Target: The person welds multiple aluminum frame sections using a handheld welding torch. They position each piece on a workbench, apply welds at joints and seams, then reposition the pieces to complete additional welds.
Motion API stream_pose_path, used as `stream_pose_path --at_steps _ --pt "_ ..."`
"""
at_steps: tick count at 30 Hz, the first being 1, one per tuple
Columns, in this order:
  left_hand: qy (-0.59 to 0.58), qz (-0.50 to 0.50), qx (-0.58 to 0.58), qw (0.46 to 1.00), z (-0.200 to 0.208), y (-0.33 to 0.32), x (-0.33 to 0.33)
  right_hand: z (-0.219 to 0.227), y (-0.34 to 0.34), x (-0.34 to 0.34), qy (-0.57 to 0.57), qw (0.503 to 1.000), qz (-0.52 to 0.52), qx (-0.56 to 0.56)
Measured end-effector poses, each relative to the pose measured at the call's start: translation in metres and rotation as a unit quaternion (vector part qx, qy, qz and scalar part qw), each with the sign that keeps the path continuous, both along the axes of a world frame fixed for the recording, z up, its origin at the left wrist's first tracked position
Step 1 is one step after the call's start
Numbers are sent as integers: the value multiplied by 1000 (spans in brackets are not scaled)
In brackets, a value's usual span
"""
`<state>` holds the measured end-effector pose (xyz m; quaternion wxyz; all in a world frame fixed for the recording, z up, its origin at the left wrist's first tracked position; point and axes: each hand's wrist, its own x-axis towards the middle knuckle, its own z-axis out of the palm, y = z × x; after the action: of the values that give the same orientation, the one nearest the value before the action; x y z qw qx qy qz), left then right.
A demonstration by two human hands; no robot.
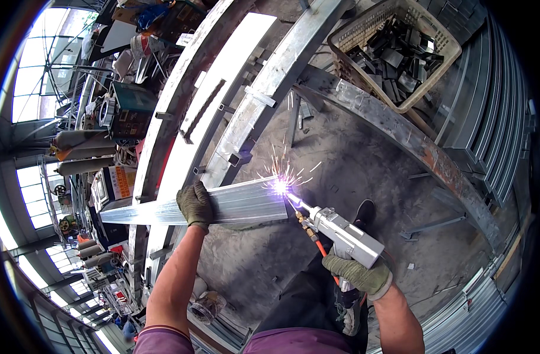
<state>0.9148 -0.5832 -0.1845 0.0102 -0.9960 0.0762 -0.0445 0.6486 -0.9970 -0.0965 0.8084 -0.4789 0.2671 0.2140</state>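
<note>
Running slantwise through the left and upper part of the view, three long metal rails (231, 65) lie side by side, the middle one whitish. One beam (420, 141), grey with rust-brown patches, crosses on the right. Two stacks of metal lengths follow, an upper stack (488, 106) at the right edge and a lower stack (459, 324) at the bottom right; their overlapping edges cannot be counted surely. One cream plastic basket (339, 62) holds many dark cut pieces (394, 57), too jumbled to number. One ribbed silver metal profile (246, 203) reaches from the left to the middle of the view, across the rails. One silver welding torch (348, 236) points at its right end.

Two gloved hands are at work: the left hand (195, 205) grips the metal profile partway along, and the right hand (359, 276) is wrapped round the torch's handle. Two gas cylinders (84, 140) lie one beside the other at the left. Near them, a box bears an orange label (124, 182) with small dark characters. One orange hose (320, 248) leads from the torch. Smallest is a single violet-white flash (280, 186), throwing sparks at the profile's upper right corner.
</note>
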Motion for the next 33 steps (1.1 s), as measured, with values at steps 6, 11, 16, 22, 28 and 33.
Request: stream_pose_path --at_steps 6,11,16,22,28,33 --pt "-3 3 -7 1000 -3 2 0 1 7 -1 -21 998 -39 -36" --pt "3 5 2 1000 -3 3 2 2 6 -1 -22 999 -47 -13" --pt "-5 0 8 1000 -3 3 1 -3 4 -7 -12 1000 -14 -3" --pt "2 5 -4 1000 -3 3 1 -4 3 -9 -21 1000 1 -18" --pt "14 13 3 1000 -1 2 2 2 2 -8 -18 999 -3 -33" --pt "-5 0 5 1000 -1 1 0 2 2 -10 -32 999 -3 -27"
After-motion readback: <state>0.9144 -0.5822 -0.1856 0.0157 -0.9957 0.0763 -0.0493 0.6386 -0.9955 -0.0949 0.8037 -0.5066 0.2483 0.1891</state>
